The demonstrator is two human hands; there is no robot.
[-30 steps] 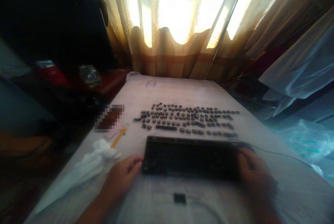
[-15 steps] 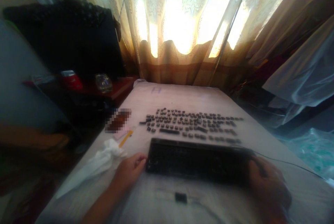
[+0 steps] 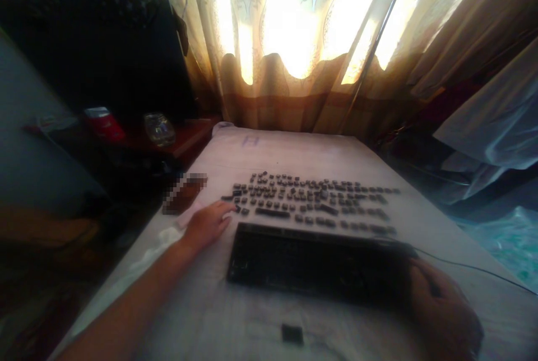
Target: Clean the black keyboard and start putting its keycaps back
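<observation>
A black keyboard frame (image 3: 311,263) without its keycaps lies on a white cloth-covered table (image 3: 294,153). Behind it several loose black keycaps (image 3: 311,201) are laid out in rows. My left hand (image 3: 208,223) reaches forward past the keyboard's left end, fingers stretched toward the leftmost keycaps, holding nothing. My right hand (image 3: 441,305) rests at the keyboard's right end, fingers curled on its edge. One single black keycap (image 3: 291,334) lies in front of the keyboard.
A pixelated dark object (image 3: 185,193) lies at the table's left edge. A red can (image 3: 103,123) and a glass jar (image 3: 159,128) stand on a low side table at left. A black cable (image 3: 471,268) runs right from the keyboard. Curtains hang behind.
My left hand left the keyboard's left edge and moved forward toward the leftmost keycaps, now covering the tissue and yellow tool. My right hand stays at the keyboard's right end.
</observation>
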